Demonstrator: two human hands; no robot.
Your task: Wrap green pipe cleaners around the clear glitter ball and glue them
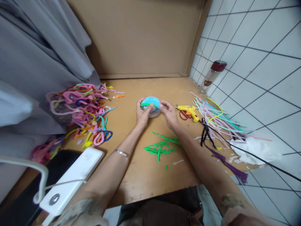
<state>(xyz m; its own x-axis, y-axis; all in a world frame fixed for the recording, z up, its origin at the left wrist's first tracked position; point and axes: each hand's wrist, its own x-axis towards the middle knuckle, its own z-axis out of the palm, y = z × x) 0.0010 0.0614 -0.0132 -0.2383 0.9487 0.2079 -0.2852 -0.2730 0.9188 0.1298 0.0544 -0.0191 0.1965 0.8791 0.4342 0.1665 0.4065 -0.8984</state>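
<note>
Between both hands, above the middle of the table, is a clear round ball (154, 114) whose upper part is covered in blue pipe cleaner with a green band below. My left hand (143, 112) wraps its left side, thumb laid across the front. My right hand (168, 113) has its thumb and fingertips pinched together at the ball's right edge, by the green band; whether they grip the ball or a strip end is too small to tell. Cut green pipe cleaner pieces (162, 147) lie on the table below the hands.
A yellow glue gun (188, 110) with a black cord and red-handled scissors (184, 115) lie right. Beyond are pastel pipe cleaners (216, 117), a purple bundle (229, 164), white tissue (255, 150) and a bottle (211, 78). Left are a tangled pipe cleaner heap (82, 100) and a white power bank (72, 180).
</note>
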